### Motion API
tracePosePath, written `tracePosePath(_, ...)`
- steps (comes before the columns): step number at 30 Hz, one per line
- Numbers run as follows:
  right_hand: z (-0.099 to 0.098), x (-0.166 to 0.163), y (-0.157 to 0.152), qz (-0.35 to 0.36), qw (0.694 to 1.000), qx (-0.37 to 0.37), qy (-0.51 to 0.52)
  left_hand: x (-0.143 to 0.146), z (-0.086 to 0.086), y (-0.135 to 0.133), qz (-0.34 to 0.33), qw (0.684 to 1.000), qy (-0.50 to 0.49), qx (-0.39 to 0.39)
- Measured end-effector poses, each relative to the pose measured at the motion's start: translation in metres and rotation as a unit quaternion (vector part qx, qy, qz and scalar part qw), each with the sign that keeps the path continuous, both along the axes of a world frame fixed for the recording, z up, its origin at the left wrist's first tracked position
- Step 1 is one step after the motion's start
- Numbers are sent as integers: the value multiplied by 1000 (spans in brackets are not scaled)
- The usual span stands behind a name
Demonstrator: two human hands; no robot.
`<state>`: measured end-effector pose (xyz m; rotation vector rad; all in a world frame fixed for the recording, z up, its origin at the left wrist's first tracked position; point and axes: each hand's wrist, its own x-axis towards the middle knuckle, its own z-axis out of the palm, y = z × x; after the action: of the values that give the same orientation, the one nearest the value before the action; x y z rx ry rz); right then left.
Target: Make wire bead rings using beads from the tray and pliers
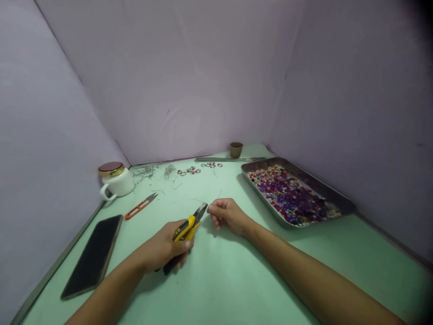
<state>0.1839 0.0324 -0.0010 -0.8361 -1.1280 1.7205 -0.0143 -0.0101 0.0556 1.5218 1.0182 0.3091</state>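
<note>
In my left hand (169,247) I hold yellow and black pliers (187,228), fingers wrapped round the handles. Their metal jaws point up and to the right, close to the fingertips of my right hand (228,214). Those fingers are pinched together at the jaws. A thin wire (219,193) shows just above the pinch, and another strand lies by the jaws. Whatever else sits between the right fingertips is too small to make out.
A metal tray (270,210) of mixed beads stands at the right. Small beaded rings (192,170), wire scraps (145,171), long wires (216,159) and a brown cup (236,150) lie behind. At left are orange thread snips (140,206), a phone (94,257) and a lidded white mug (118,183).
</note>
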Motion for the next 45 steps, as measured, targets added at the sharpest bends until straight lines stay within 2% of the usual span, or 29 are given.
tracePosePath(2,1,-1,0,-8,1000,-7,-13,3,2,0,12,984,116,133)
tracePosePath(4,2,-3,0,-14,999,-12,-27,6,2,-2,18,947,222,233)
tracePosePath(9,2,-6,1,-31,998,-25,-53,15,-8,-11,11,810,478,340)
tracePosePath(11,2,-6,1,-34,998,-24,-54,19,-11,-13,8,771,517,372)
tracePosePath(12,1,-6,1,-33,998,-22,-53,20,-12,-14,13,763,522,381)
tracePosePath(13,1,-6,1,-31,998,-20,-49,20,-11,-14,20,765,519,381)
tracePosePath(14,0,-5,1,-27,998,-18,-45,20,-10,-13,28,781,502,371)
tracePosePath(15,-1,-5,0,-21,999,-15,-40,18,-8,-12,32,811,465,354)
tracePosePath(17,-2,-3,0,-5,1000,-4,-26,13,-1,-10,28,892,340,297)
tracePosePath(19,-2,-2,0,5,1000,10,-11,6,6,-7,6,962,185,201)
tracePosePath(20,-2,-1,0,6,1000,16,-5,3,9,-6,-7,984,117,138)
tracePosePath(22,-1,0,0,6,1000,25,-1,-3,10,-4,-28,1000,-2,6)
tracePosePath(25,1,1,-1,8,999,33,-5,-7,4,-1,-39,982,-136,-125)
tracePosePath(28,0,1,-1,8,999,30,-6,-7,-1,1,-36,977,-154,-144)
tracePosePath(30,-1,0,0,4,1000,22,-9,-7,1,1,-28,994,-78,-78)
tracePosePath(32,-1,-1,0,-3,1000,12,-14,-5,4,1,-13,997,42,57)
tracePosePath(34,0,-2,0,-8,1000,6,-22,-3,6,0,-1,967,161,195)
tracePosePath(36,0,-2,1,-8,1000,1,-29,1,4,-1,6,917,282,281)
tracePosePath(39,0,-3,1,-10,999,-10,-39,7,-4,-4,5,826,452,338)
tracePosePath(41,0,-4,2,-10,999,-14,-37,10,-8,-6,-3,777,512,367)
tracePosePath(43,-1,-4,2,-9,999,-15,-30,11,-9,-7,-8,762,527,375)
tracePosePath(45,-2,-3,3,-4,1000,-14,-22,10,-9,-7,-9,779,513,360)
